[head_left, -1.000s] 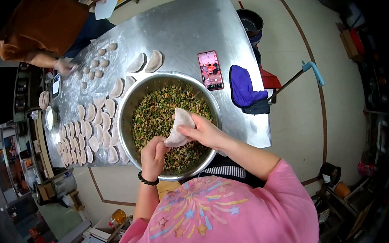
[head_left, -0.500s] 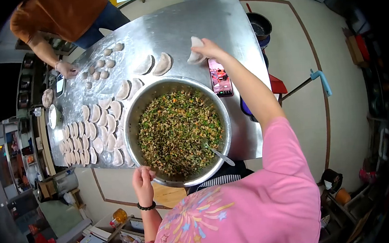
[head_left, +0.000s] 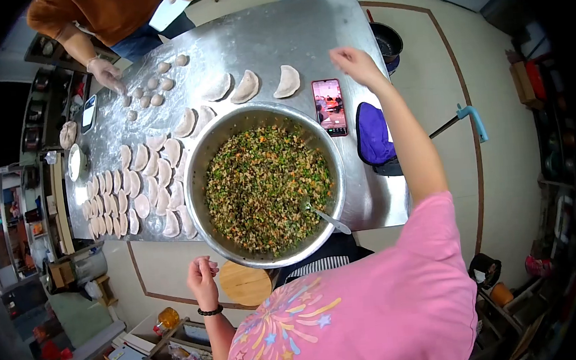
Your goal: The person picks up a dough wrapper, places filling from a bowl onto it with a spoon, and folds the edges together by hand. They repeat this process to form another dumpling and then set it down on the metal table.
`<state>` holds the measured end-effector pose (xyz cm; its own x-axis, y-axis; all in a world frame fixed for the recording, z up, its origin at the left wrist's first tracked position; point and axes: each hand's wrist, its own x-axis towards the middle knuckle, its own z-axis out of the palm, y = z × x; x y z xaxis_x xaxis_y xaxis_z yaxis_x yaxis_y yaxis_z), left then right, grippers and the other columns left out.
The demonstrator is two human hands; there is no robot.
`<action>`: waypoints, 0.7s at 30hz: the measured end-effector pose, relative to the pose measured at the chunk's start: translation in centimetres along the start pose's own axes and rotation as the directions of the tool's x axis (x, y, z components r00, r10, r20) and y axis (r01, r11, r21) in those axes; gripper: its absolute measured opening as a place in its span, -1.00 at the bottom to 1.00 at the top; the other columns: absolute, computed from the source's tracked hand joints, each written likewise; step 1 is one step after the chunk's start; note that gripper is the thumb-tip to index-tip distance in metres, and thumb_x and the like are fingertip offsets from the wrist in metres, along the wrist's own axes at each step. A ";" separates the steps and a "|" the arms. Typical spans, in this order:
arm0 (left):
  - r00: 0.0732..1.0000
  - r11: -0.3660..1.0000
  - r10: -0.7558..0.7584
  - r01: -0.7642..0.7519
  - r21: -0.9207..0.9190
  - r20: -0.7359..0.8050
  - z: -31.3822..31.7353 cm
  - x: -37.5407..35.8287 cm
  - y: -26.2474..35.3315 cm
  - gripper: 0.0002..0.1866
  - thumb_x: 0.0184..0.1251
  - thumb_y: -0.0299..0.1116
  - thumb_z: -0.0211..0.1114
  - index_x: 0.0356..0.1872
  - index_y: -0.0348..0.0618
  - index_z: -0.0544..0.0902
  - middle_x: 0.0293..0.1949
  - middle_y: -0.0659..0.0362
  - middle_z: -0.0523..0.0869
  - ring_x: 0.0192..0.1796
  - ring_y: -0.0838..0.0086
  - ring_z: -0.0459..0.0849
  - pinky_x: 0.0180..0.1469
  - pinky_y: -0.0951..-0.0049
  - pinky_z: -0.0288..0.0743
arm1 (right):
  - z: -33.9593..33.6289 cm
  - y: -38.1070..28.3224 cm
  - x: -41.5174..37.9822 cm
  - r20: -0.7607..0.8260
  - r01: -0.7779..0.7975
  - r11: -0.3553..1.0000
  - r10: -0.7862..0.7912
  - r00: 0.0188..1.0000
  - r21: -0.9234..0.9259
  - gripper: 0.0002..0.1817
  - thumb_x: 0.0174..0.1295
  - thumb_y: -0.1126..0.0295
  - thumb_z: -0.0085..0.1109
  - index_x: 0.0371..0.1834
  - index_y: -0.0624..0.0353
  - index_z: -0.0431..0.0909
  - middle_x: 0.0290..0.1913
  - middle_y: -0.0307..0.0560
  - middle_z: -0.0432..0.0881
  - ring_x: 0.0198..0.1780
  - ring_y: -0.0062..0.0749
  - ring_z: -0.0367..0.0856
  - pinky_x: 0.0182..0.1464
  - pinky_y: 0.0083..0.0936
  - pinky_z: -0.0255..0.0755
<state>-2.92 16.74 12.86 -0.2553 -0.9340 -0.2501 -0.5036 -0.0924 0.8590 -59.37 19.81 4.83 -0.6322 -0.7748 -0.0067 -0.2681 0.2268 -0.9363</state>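
Observation:
My right hand (head_left: 359, 66) hovers over the steel table's far right side with nothing in it, its fingers loosely bent and a little apart. Left of it lies a large folded dumpling (head_left: 286, 81), in line with a second dumpling (head_left: 245, 86) and a third dumpling (head_left: 216, 87). Below my left hand's level nothing is held: my left hand (head_left: 203, 281) is empty, fingers half curled, just off the near-left rim of a big steel bowl (head_left: 195, 218). Chopped filling (head_left: 261, 182) fills the bowl, and a spoon (head_left: 330, 218) rests in it against the right rim.
Several rows of dumplings (head_left: 142, 205) cover the table's left. A phone (head_left: 330, 107) and a purple pouch (head_left: 373, 132) lie right of the bowl. Across the table, another person's hand (head_left: 107, 74) is near dough balls (head_left: 156, 99). A round wooden stool (head_left: 245, 283) stands below.
My right hand has let go of the dumpling onto the table and moved right. My left hand has shifted slightly down from the bowl rim. The other person now holds up a white sheet.

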 end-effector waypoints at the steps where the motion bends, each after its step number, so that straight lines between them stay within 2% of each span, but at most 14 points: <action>1: 1.000 1.000 0.002 -0.002 -0.003 0.002 0.0 0.0 -0.3 -0.76 0.42 -0.27 0.02 -0.25 -0.25 0.52 -0.51 0.25 0.56 -0.51 0.66 0.46 -0.44 0.68 0.30 | -0.4 -0.2 -2.3 0.022 -0.015 0.999 0.015 1.000 0.029 -0.62 0.20 0.13 0.09 -0.15 0.26 0.57 -0.35 -0.12 0.64 -0.36 -0.48 0.57 -0.23 -0.55 0.41; 3: 0.999 0.999 -0.033 0.033 -0.017 0.017 0.1 0.0 -0.8 -0.78 0.41 -0.30 0.04 -0.25 -0.26 0.53 -0.49 0.25 0.58 -0.50 0.67 0.48 -0.42 0.69 0.34 | -0.5 1.2 -6.0 0.032 0.003 1.000 -0.003 0.999 -0.012 -0.64 0.21 0.16 0.08 -0.17 0.28 0.57 -0.34 -0.09 0.65 -0.34 -0.45 0.59 -0.21 -0.54 0.42; 6: 0.999 0.999 -0.047 0.048 -0.022 0.024 -0.3 0.2 -1.8 -0.77 0.40 -0.28 0.06 -0.24 -0.27 0.53 -0.50 0.24 0.59 -0.49 0.66 0.50 -0.42 0.68 0.35 | 0.6 3.0 -11.3 0.012 -0.066 0.994 0.068 0.998 -0.088 -0.67 0.20 0.21 0.10 -0.17 0.28 0.56 -0.33 -0.04 0.65 -0.32 -0.41 0.60 -0.22 -0.52 0.43; 7: 0.998 0.998 -0.062 0.062 -0.016 0.025 -0.4 0.3 -2.3 -0.76 0.39 -0.27 0.07 -0.24 -0.27 0.53 -0.50 0.24 0.59 -0.49 0.66 0.50 -0.41 0.68 0.35 | 1.0 2.7 -13.0 0.025 -0.111 0.990 0.113 0.993 -0.092 -0.69 0.20 0.22 0.10 -0.17 0.27 0.56 -0.33 -0.02 0.65 -0.32 -0.39 0.61 -0.22 -0.51 0.44; 9: 0.998 0.998 -0.055 0.053 0.033 0.043 -0.6 0.6 -2.9 -0.74 0.40 -0.25 0.06 -0.25 -0.28 0.53 -0.51 0.25 0.58 -0.51 0.66 0.49 -0.44 0.68 0.33 | 1.8 0.4 -16.5 0.010 -0.086 0.986 0.089 0.996 -0.144 -0.71 0.19 0.24 0.11 -0.17 0.23 0.56 -0.36 -0.02 0.64 -0.34 -0.37 0.61 -0.26 -0.49 0.44; 10: 0.997 0.995 -0.049 0.043 0.085 0.061 -0.7 0.8 -3.3 -0.72 0.40 -0.23 0.04 -0.26 -0.28 0.53 -0.51 0.25 0.57 -0.52 0.67 0.47 -0.47 0.69 0.32 | 2.1 -1.4 -17.9 0.046 -0.135 0.979 0.144 0.988 -0.155 -0.74 0.18 0.27 0.10 -0.18 0.22 0.56 -0.38 0.02 0.63 -0.36 -0.29 0.62 -0.28 -0.45 0.44; 11: 0.997 0.996 -0.044 0.039 0.079 0.061 -0.8 1.4 -4.0 -0.72 0.40 -0.23 0.04 -0.26 -0.28 0.53 -0.51 0.25 0.57 -0.52 0.67 0.47 -0.47 0.69 0.32 | 2.5 -3.0 -19.1 0.040 -0.140 0.959 0.154 0.987 -0.246 -0.74 0.17 0.28 0.10 -0.18 0.22 0.56 -0.38 0.05 0.63 -0.37 -0.20 0.61 -0.30 -0.38 0.44; 13: 0.984 0.994 -0.081 0.068 0.088 0.157 -1.0 2.7 -5.0 -0.74 0.37 -0.25 0.10 -0.26 -0.29 0.53 -0.51 0.23 0.59 -0.49 0.66 0.50 -0.41 0.66 0.38 | 3.2 -6.2 -21.4 0.065 -0.118 0.945 0.144 0.987 -0.304 -0.74 0.15 0.27 0.12 -0.19 0.21 0.56 -0.39 0.06 0.62 -0.36 -0.10 0.59 -0.30 -0.31 0.43; 15: 0.986 0.994 -0.061 0.046 0.103 0.156 -0.8 4.0 -5.6 -0.74 0.36 -0.25 0.10 -0.28 -0.29 0.54 -0.52 0.23 0.60 -0.49 0.64 0.51 -0.41 0.63 0.39 | 4.2 -7.7 -23.6 0.077 0.006 0.924 0.025 0.997 -0.382 -0.73 0.14 0.25 0.14 -0.19 0.19 0.57 -0.42 0.03 0.60 -0.35 -0.09 0.59 -0.29 -0.28 0.42; 17: 0.983 0.985 0.024 -0.054 0.163 0.182 -1.0 5.8 -6.9 -0.74 0.35 -0.25 0.11 -0.34 -0.28 0.54 -0.55 0.23 0.59 -0.51 0.62 0.51 -0.43 0.59 0.39 | 5.2 -9.6 -25.8 0.194 0.101 0.875 -0.008 0.981 -0.473 -0.69 0.12 0.20 0.17 -0.18 0.18 0.55 -0.32 0.05 0.53 -0.31 -0.06 0.57 -0.25 -0.27 0.44; 19: 0.995 0.975 0.076 -0.089 0.203 0.069 -1.0 6.5 -5.7 -0.74 0.35 -0.26 0.11 -0.39 -0.28 0.54 -0.60 0.23 0.57 -0.55 0.61 0.50 -0.47 0.56 0.39 | 6.3 -11.7 -27.7 0.246 0.063 0.795 0.111 0.963 -0.604 -0.65 0.11 0.21 0.18 -0.09 0.16 0.50 -0.24 0.13 0.47 -0.29 0.03 0.56 -0.22 -0.21 0.44; 20: 0.992 0.977 0.113 -0.121 0.173 0.058 -1.7 7.8 -7.4 -0.74 0.34 -0.26 0.11 -0.41 -0.28 0.54 -0.63 0.22 0.56 -0.56 0.62 0.49 -0.49 0.56 0.38 | 7.0 -12.1 -28.5 0.242 0.055 0.781 0.124 0.962 -0.621 -0.66 0.10 0.26 0.19 -0.09 0.16 0.47 -0.23 0.15 0.45 -0.28 0.06 0.55 -0.22 -0.18 0.44; 21: 0.998 0.995 0.051 -0.053 0.084 0.027 -2.1 8.1 -7.4 -0.74 0.33 -0.26 0.12 -0.41 -0.28 0.54 -0.62 0.21 0.57 -0.56 0.63 0.50 -0.49 0.59 0.38 | 7.7 -12.3 -29.1 0.247 0.058 0.771 0.131 0.960 -0.634 -0.66 0.10 0.31 0.19 -0.08 0.16 0.43 -0.22 0.18 0.43 -0.26 0.10 0.54 -0.21 -0.16 0.44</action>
<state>0.43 9.16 5.44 -0.3027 -0.9279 -0.2175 -0.5569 -0.0130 0.8305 -32.09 35.01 13.82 -0.4623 -0.8601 -0.2157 -0.7045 0.5040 -0.4997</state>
